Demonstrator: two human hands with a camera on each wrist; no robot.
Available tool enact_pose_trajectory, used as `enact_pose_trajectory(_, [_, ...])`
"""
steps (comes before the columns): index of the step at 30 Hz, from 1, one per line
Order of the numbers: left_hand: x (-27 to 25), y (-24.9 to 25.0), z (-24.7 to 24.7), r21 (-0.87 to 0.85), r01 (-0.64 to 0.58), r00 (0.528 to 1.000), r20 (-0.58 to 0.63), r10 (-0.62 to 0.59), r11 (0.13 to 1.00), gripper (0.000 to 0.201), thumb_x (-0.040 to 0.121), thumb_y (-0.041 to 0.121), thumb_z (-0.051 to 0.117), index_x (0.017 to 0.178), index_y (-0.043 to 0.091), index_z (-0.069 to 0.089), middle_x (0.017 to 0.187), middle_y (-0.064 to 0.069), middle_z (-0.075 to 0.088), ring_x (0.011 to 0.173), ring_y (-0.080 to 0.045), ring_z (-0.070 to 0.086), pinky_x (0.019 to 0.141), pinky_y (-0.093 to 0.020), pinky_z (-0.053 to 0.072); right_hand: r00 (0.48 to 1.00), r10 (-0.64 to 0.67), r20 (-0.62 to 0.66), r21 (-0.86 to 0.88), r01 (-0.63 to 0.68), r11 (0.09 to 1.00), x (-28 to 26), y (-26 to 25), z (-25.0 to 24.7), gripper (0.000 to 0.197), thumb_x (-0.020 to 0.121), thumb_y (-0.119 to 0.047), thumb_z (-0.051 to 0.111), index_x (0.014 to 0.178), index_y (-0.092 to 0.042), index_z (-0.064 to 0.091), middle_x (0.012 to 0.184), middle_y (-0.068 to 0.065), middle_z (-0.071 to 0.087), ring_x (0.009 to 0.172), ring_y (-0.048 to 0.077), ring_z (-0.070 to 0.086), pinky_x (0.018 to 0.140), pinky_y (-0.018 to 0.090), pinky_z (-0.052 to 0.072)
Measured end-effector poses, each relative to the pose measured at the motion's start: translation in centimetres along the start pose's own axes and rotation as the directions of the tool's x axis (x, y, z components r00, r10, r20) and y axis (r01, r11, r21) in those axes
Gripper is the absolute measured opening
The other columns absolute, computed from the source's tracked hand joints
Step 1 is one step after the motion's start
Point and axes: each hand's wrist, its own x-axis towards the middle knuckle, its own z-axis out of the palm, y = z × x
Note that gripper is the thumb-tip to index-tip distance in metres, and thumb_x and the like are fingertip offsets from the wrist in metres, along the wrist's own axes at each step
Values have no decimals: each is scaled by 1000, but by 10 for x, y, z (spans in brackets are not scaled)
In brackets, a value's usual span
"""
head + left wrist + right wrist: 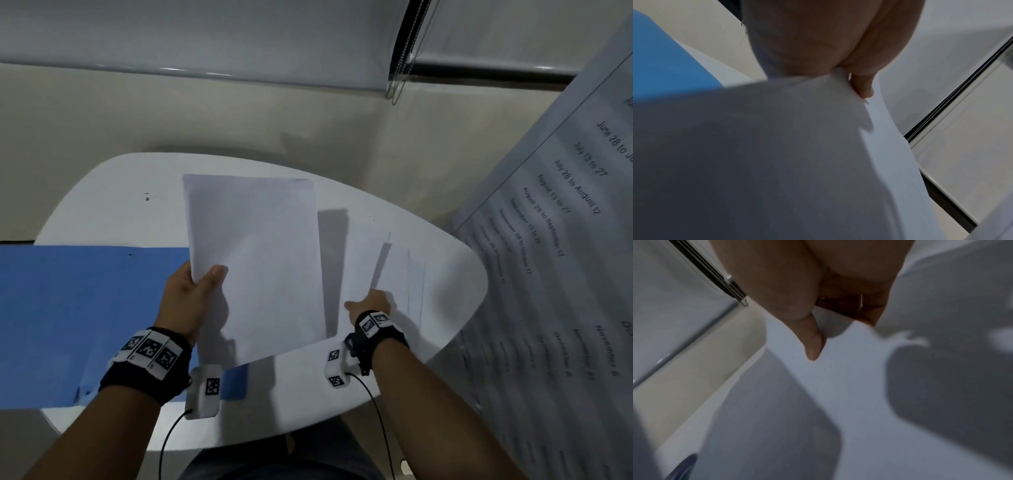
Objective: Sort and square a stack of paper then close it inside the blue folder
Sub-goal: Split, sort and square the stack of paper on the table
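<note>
The left hand (186, 296) is pinching a sheaf of white paper (255, 260), lifted above the white table (442, 274); the right hand (368, 306) is pressing loose sheets (397, 274), fingers hidden. The blue folder (85, 315) is lying open, left.

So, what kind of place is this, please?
Probably an office or classroom. A white table carries an open blue folder and loose sheets, roller blinds hang behind, and a printed schedule of date ranges hangs at the right.
</note>
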Motion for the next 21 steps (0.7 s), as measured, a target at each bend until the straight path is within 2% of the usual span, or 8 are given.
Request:
enact_pose_trajectory(3, [0, 4, 1, -8, -3, 1000, 2, 3, 1000, 12, 94, 24, 67, 101, 14, 68, 73, 10, 69, 63, -4, 62, 61, -29, 51, 995, 4, -103, -39, -8, 999, 9, 19, -25, 39, 90, -16, 64, 124, 2, 57, 122, 18, 63, 105, 32, 62, 79, 27, 48])
enact_pose_trajectory(5, [0, 4, 2, -21, 5, 1000, -3, -5, 1000, 8, 94, 23, 67, 99, 16, 68, 71, 12, 69, 62, -2, 62, 60, -29, 50, 980, 54, -191, -151, -83, 985, 17, 31, -36, 50, 90, -24, 63, 133, -4, 50, 136, 17, 50, 119, 35, 51, 95, 38, 47])
enact_pose_trajectory(7, [-1, 4, 4, -28, 18, 1000, -7, -18, 999, 5, 94, 22, 66, 96, 17, 67, 68, 12, 68, 62, -6, 60, 60, -30, 50, 984, 87, -157, -266, -127, 955, 18, 36, -37, 64, 87, -32, 67, 141, -9, 40, 146, 15, 34, 130, 37, 37, 103, 45, 39])
enact_pose_trajectory(8, [-2, 5, 6, -34, 21, 1000, -11, -21, 999, 4, 95, 21, 66, 94, 17, 66, 68, 11, 66, 63, -9, 59, 61, -31, 49, 989, 77, -128, -305, -113, 946, 18, 37, -33, 67, 86, -34, 68, 141, -10, 39, 147, 16, 31, 132, 37, 35, 103, 46, 38])
enact_pose_trajectory(10, [-4, 7, 9, -44, 25, 1000, -17, -26, 999, 3, 95, 20, 66, 93, 17, 66, 73, 4, 64, 66, -16, 56, 63, -33, 48, 990, 37, -139, -275, -75, 958, 16, 38, -25, 60, 85, -29, 70, 136, -8, 45, 141, 15, 35, 127, 37, 43, 99, 46, 44])
enact_pose_trajectory(12, [-4, 9, 11, -45, 31, 999, -20, -32, 998, 4, 95, 19, 65, 92, 18, 65, 75, 1, 61, 67, -18, 55, 63, -33, 47, 977, -48, -208, -236, -3, 972, 14, 39, -18, 45, 85, -18, 70, 125, -5, 54, 133, 14, 40, 117, 36, 53, 93, 42, 52])
enact_pose_trajectory(16, [-4, 13, 11, -23, 29, 999, -26, -29, 999, 6, 95, 20, 65, 92, 15, 64, 76, -4, 58, 67, -21, 52, 61, -33, 47, 931, -206, -303, -238, 136, 962, 5, 36, -16, 30, 84, 3, 63, 114, 0, 61, 129, 14, 42, 109, 32, 53, 91, 36, 51])
enact_pose_trajectory(21, [-2, 11, 10, 1, 34, 999, -40, -34, 999, 9, 95, 20, 66, 92, 12, 64, 76, -6, 57, 67, -23, 52, 61, -34, 47, 892, -266, -366, -136, 231, 963, 15, 41, -34, 24, 87, 6, 56, 109, 2, 67, 116, 18, 57, 106, 33, 57, 86, 37, 51])
